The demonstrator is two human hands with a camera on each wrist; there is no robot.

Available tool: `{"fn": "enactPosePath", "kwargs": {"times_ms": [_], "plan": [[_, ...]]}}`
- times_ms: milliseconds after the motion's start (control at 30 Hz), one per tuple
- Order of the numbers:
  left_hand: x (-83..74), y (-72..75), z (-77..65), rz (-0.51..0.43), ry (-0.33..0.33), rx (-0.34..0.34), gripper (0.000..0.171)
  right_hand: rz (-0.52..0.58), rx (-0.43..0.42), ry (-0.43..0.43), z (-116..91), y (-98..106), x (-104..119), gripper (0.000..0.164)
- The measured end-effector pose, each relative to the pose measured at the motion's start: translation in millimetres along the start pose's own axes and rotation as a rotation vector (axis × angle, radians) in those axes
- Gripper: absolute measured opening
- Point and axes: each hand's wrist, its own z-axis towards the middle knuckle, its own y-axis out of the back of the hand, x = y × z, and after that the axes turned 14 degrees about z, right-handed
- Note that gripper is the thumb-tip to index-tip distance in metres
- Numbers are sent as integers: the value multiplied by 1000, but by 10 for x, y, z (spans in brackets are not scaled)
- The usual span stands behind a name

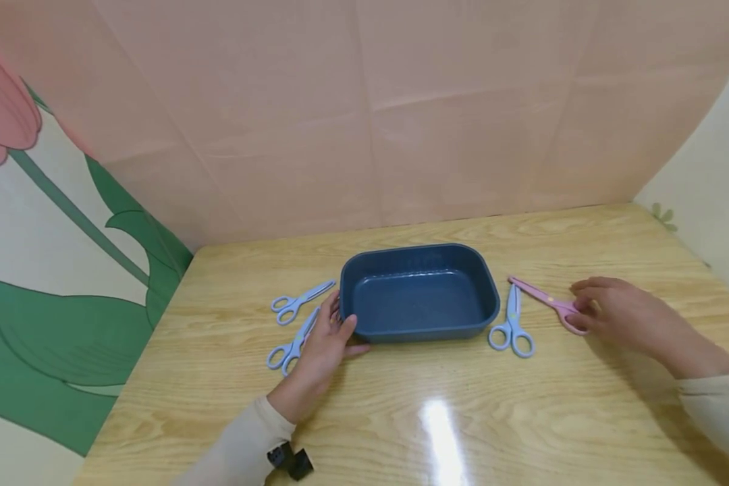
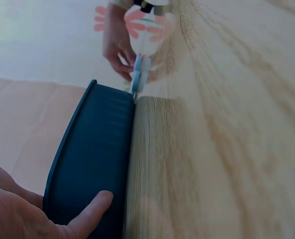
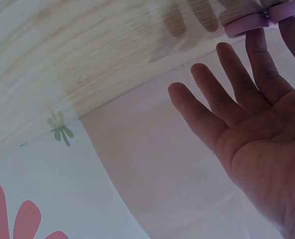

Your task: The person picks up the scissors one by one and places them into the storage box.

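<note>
A dark blue rectangular container [image 1: 419, 334] sits on the wooden table. My left hand [image 1: 325, 344] holds its near left corner; in the left wrist view one finger [image 2: 92, 214] lies along the outer wall. Pink scissors [image 1: 549, 299] lie right of the container, their tip close to the top of blue scissors [image 1: 512, 324]. Over the pink handles is my right hand [image 1: 626, 317]. In the right wrist view its fingers are mostly straight, with fingertips at the pink handle loops [image 3: 249, 24].
Two more blue scissors lie left of the container, one farther back [image 1: 298, 302] and one nearer [image 1: 291, 347], partly hidden by the left hand. A pink wall covering [image 1: 364, 135] stands behind the wooden table [image 1: 364, 418]. Patterned panels flank both sides.
</note>
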Motion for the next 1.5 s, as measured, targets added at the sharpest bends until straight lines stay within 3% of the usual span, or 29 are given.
{"fn": "enactPosePath", "kwargs": {"times_ms": [100,400,600,833,1233,1500], "plan": [[-7,0,-2,0,5,-1,65,-10,-19,13,0,-10,0,13],[2,14,-3,0,4,11,65,-38,-177,177,-4,-61,-47,14],[2,18,-7,13,1,16,65,-26,-140,91,-23,-71,-37,14],[-3,19,-5,24,0,19,64,-13,-140,47,-42,-73,-41,25],[2,27,9,20,-19,22,64,31,-177,-49,-14,-28,-66,20],[7,32,24,18,-28,21,63,53,-183,-28,-5,-18,-80,23]]}}
